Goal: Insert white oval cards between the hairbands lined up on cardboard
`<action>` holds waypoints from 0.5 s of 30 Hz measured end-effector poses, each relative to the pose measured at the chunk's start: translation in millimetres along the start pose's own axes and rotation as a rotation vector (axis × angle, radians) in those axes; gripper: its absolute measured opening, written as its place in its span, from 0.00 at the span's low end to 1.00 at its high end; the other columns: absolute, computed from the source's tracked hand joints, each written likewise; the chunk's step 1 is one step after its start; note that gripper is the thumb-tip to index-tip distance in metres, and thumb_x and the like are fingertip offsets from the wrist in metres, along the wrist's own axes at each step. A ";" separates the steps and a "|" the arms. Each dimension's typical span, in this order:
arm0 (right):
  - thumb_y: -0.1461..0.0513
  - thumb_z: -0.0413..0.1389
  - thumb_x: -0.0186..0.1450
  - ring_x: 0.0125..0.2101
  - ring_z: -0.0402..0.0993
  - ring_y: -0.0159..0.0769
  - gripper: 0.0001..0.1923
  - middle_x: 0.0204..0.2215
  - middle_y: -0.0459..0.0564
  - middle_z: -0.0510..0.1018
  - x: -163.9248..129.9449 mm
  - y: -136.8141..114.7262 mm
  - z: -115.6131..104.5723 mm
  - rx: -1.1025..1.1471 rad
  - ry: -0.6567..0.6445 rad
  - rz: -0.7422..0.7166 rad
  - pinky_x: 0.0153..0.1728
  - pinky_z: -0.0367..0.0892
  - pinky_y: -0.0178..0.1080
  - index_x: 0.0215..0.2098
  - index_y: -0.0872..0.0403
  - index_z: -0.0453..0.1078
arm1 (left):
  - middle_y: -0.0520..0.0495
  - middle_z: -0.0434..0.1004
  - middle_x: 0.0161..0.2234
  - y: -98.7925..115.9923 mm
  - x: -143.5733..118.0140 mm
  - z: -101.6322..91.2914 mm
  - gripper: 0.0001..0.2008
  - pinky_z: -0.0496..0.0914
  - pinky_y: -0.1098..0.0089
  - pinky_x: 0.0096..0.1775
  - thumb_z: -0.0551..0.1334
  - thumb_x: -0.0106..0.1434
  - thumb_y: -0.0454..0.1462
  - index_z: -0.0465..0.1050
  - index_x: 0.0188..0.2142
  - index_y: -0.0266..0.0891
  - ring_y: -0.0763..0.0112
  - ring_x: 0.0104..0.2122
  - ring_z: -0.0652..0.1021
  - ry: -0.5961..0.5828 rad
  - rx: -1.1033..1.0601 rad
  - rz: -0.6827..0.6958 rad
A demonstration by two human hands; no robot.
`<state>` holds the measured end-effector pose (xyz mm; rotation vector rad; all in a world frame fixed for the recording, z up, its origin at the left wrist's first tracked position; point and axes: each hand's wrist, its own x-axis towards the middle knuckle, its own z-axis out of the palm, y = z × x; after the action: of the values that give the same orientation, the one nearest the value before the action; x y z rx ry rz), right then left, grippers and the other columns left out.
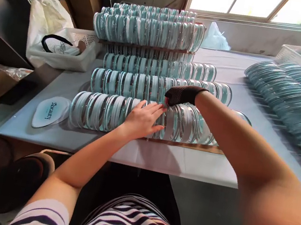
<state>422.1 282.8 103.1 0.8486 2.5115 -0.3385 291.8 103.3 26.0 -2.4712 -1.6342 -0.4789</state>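
Note:
My bare left hand (pixel 145 119) lies over the front row of clear curved plastic shields (pixel 98 111), which carry pale strips. Its fingers are stretched out and the thumb is apart, touching the tops of the shields. My right hand (pixel 181 95) wears a black mesh glove with bare fingertips. It is just right of my left fingertips, at the back edge of the same row. The right fingers are bent down and together, and what they pinch, if anything, is hidden. A further row of shields (pixel 132 85) stands directly behind my hands.
More shield rows (pixel 147 32) are stacked at the back. Bluish clear curved sheets (pixel 294 103) lie in overlapping rows at right. A lettered white pad (pixel 50 112) lies at left. A white basket (pixel 63 59) holds a black band. The table's front edge (pixel 175 171) is close to my body.

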 end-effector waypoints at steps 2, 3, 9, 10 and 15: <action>0.64 0.58 0.61 0.30 0.69 0.31 0.14 0.31 0.46 0.80 14.1 -2.7 -1.1 0.001 -0.077 -0.022 0.37 0.63 0.35 0.43 0.59 0.79 | 0.42 0.64 0.66 -1.8 -1.3 0.8 0.30 0.54 0.50 0.66 0.52 0.71 0.52 0.59 0.68 0.40 0.57 0.66 0.65 0.000 -0.002 0.001; 0.64 0.59 0.60 0.30 0.69 0.31 0.13 0.29 0.46 0.79 16.5 -5.6 -1.6 -0.027 -0.082 -0.024 0.37 0.63 0.36 0.42 0.59 0.79 | 0.42 0.64 0.66 -2.6 -1.8 0.3 0.31 0.53 0.50 0.66 0.52 0.71 0.52 0.59 0.68 0.41 0.57 0.66 0.65 -0.005 -0.006 -0.002; 0.59 0.59 0.60 0.37 0.74 0.39 0.12 0.34 0.50 0.81 -31.1 -25.2 9.3 -0.218 0.231 0.083 0.38 0.60 0.38 0.40 0.55 0.79 | 0.42 0.66 0.65 -2.5 1.4 -4.0 0.30 0.54 0.50 0.66 0.56 0.69 0.51 0.60 0.67 0.43 0.56 0.64 0.67 -0.047 -0.049 -0.036; 0.58 0.57 0.61 0.37 0.75 0.39 0.13 0.35 0.50 0.81 -45.1 -28.4 18.1 -0.201 0.288 0.082 0.37 0.60 0.37 0.41 0.54 0.79 | 0.43 0.65 0.66 -2.1 2.0 -4.4 0.30 0.53 0.51 0.66 0.56 0.69 0.50 0.60 0.67 0.44 0.57 0.64 0.66 -0.050 -0.056 -0.044; 0.57 0.51 0.66 0.36 0.75 0.43 0.16 0.39 0.52 0.81 -98.9 -62.0 105.4 -0.201 0.513 0.109 0.32 0.56 0.39 0.45 0.52 0.78 | 0.43 0.63 0.67 -1.5 3.1 -4.3 0.30 0.51 0.52 0.67 0.58 0.69 0.50 0.60 0.67 0.43 0.58 0.65 0.65 -0.063 -0.076 -0.056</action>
<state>489.6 145.5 66.9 1.0918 2.8770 0.1946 290.7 105.4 30.9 -2.5246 -1.7446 -0.4841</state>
